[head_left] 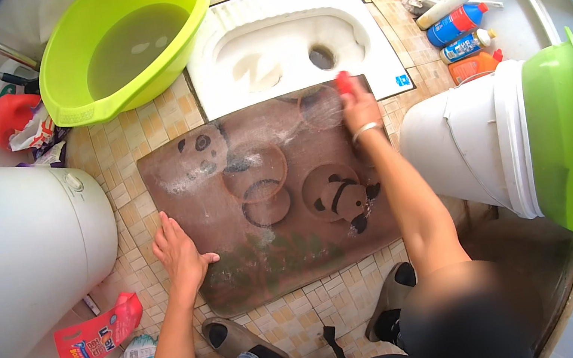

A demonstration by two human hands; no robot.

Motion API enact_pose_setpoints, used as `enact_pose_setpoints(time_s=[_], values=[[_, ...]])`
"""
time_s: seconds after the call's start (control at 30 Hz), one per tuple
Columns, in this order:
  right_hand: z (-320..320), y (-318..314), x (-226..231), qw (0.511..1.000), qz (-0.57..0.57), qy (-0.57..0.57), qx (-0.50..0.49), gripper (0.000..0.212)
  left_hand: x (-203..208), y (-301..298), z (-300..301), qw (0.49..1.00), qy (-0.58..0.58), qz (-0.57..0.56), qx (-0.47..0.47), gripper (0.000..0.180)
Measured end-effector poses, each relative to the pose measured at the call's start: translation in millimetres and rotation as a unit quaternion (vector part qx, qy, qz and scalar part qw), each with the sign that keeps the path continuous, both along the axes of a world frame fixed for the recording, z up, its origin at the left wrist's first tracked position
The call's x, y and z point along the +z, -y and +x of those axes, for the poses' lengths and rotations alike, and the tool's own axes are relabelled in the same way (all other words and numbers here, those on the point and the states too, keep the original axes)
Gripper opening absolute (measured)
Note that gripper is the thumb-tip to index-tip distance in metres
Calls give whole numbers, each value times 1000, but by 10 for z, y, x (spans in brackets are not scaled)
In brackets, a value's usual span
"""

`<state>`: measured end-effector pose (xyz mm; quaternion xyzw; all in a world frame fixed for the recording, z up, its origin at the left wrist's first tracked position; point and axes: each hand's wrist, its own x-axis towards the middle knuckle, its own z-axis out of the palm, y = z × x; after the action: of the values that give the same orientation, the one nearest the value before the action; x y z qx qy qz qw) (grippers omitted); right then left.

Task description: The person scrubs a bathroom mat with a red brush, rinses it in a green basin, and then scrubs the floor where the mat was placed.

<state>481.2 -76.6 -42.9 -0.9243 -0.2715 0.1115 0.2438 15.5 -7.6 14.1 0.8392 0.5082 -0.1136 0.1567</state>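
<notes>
Our brown panda mat [270, 193] lies on the tiled floor [117, 143], overlapping the squat toilet's [216, 84] near edge; whitish streaks (suds, we think) suggest scrubbing is partway, rinsing undone. Our left hand [181, 251] spreads at its edge; our right hand [362, 112] clasps a red tool [344, 82]. Beyond, the green basin [75, 70] holds cloudy water.

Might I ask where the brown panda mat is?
In the head view, the brown panda mat lies centrally, between the squat toilet and the person's shoes.

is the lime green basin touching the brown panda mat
Apart: the head view shows a strip of beige floor tiles between the lime green basin's lower rim and the brown panda mat's upper-left edge.
</notes>
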Motion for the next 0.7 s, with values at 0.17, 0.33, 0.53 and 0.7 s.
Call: enact_pose_setpoints(time_s=[0.17, 0.33, 0.53, 0.7], values=[[-655, -226, -142, 997, -69, 20, 9, 57, 0, -3, -147, 1000, -25, -7, 17, 127], [129, 200, -64, 995, -45, 12, 87, 49, -51, 61, -49, 1000, 10, 0, -3, 129], [-811, 9, -217, 986, -33, -1, 162, 53, -53, 3, -82, 999, -20, -16, 19, 128], [51, 326, 126, 998, -15, 25, 53, 49, -59, 61, 41, 1000, 25, -6, 10, 129]])
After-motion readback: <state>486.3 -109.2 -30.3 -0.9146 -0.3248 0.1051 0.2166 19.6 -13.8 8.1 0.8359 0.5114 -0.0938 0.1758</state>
